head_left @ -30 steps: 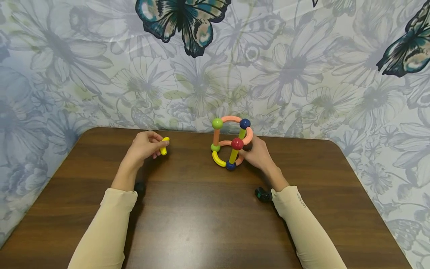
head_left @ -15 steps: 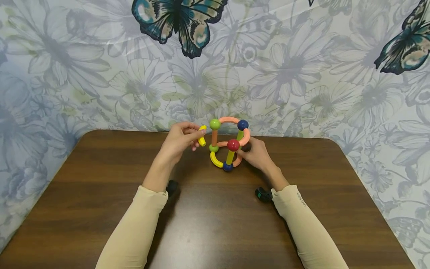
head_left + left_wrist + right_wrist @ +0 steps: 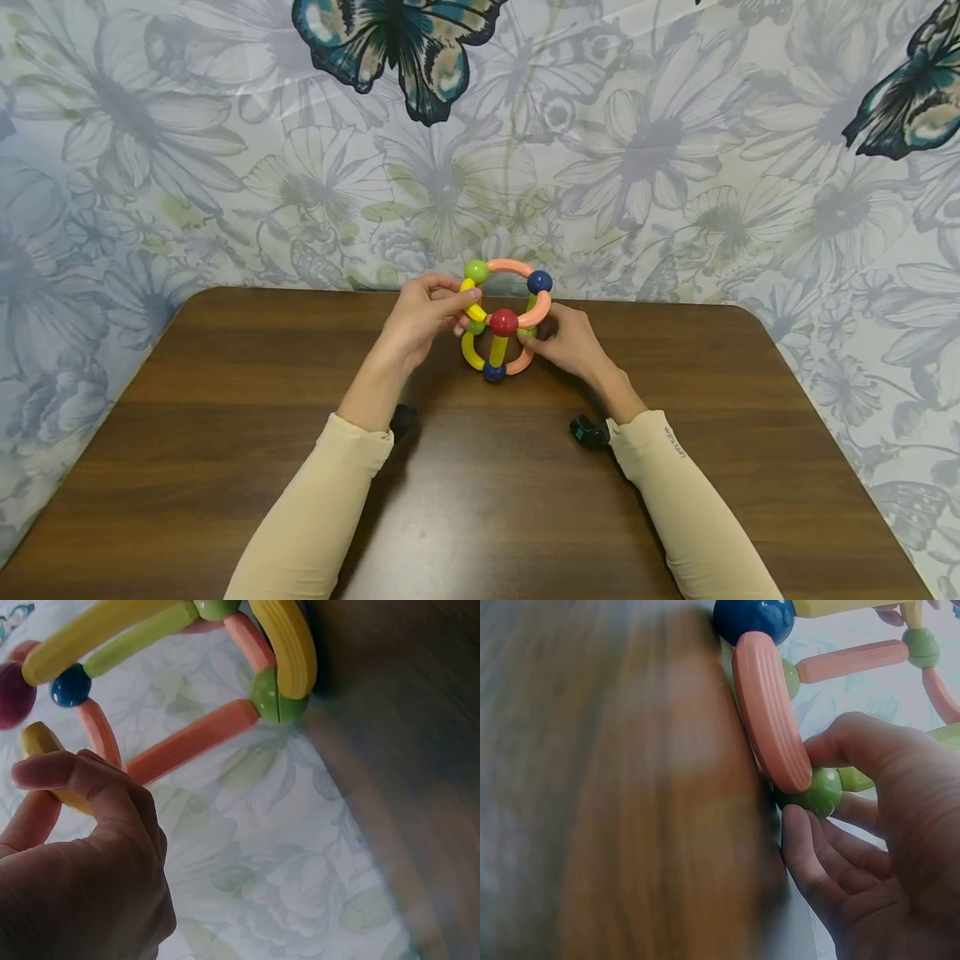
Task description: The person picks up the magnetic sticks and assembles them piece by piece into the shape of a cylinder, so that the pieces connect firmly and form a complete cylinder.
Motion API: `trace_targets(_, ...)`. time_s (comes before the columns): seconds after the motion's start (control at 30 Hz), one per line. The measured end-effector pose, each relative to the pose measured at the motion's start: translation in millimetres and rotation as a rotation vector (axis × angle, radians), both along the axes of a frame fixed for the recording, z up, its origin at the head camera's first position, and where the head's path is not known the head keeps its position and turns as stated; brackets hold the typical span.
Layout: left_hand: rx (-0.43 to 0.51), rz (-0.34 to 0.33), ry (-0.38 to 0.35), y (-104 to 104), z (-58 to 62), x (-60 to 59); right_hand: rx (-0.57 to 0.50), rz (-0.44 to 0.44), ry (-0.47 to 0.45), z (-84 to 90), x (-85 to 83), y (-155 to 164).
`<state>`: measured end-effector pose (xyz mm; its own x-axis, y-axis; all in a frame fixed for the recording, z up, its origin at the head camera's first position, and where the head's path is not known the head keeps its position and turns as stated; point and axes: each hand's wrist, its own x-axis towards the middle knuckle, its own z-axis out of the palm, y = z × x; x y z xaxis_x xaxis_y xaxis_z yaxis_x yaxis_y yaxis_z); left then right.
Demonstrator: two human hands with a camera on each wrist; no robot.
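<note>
On the table stands a structure of coloured balls and rods, like a magnetic building toy. Curved salmon rods [image 3: 509, 267], a red ball [image 3: 504, 322], a blue ball [image 3: 539, 282] and a green ball [image 3: 476, 272] form its upper ring. Thumb and fingers of my left hand [image 3: 431, 317] pinch a short curved yellow rod [image 3: 41, 739] at the ring's left gap, between the green and red balls. Whether its ends touch both balls, I cannot tell. Low on the right side, my right hand [image 3: 573, 342] grips a lower green ball [image 3: 821, 793] with thumb and fingers.
The brown wooden table [image 3: 465, 500] reaches back to a wall covering [image 3: 225, 167] printed with flowers and butterflies. Dark bands [image 3: 588, 433] sit at both wrists. The structure stands near the table's back edge.
My left hand has brought the yellow rod rightward to the structure's upper ring. The structure has turned slightly, its red ball shifting left. My right hand keeps its place low at the right.
</note>
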<state>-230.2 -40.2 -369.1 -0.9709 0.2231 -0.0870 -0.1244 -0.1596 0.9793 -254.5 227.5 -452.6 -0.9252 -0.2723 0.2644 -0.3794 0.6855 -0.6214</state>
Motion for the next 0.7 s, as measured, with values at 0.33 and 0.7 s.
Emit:
trace_targets(0.33, -0.019, -0.021, 0.03, 4.2, -0.1, 3.8, -0.002, 0.001, 0.009, 0.1, 0.1, -1.4)
trace_targets(0.7, -0.07, 0.085, 0.096, 6.2, -2.6, 4.2, -0.003, 0.031, 0.042, -0.5, -0.7, -2.4)
